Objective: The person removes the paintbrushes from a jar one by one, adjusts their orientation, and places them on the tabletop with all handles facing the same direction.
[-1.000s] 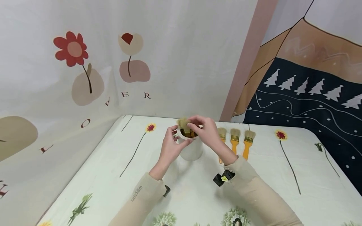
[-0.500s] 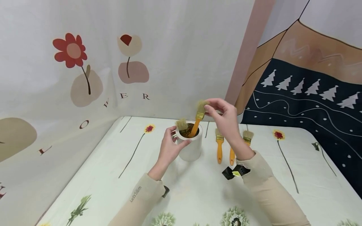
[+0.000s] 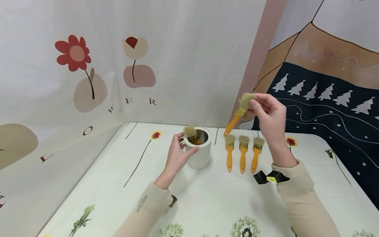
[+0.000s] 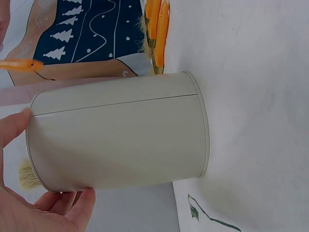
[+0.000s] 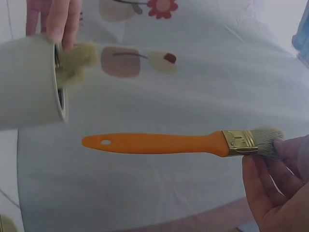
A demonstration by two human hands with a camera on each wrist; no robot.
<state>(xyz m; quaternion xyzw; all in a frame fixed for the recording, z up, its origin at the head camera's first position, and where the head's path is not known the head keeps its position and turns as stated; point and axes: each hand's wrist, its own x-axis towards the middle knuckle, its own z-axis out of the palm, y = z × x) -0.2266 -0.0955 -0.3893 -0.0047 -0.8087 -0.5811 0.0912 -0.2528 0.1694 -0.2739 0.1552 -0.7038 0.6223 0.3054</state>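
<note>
Pinching bristles: the right hand (image 3: 270,115) is gripping a brush (image 3: 235,120) by its hairy end, thumb on one side, fingers on the other. From my post I am seeing its orange handle (image 5: 159,143) slanting down and leftward, the free end touching nothing. In the right wrist view the metal band (image 5: 240,142) is sitting just beside the fingertips. The brush is hanging in the air, to the right of the can, well above the table (image 3: 207,204).

Left hand (image 3: 179,151) is holding the white can (image 3: 199,158) at its rim, thumb on the near side, fingers curling round the left. The can is standing upright on the table. Bristles (image 3: 190,131) are poking out over its rim on the far left; I cannot tell how many brushes are inside.

Right of the can, three more brushes are lying in a row, bristles far, handles near: left brush (image 3: 229,153), middle brush (image 3: 243,154), right brush (image 3: 256,155), close together but apart.

Behind, I am noting a pale hanging cloth (image 3: 189,65) showing a red flower (image 3: 77,52), and dark cloth with white trees (image 3: 325,110) at far right.
</note>
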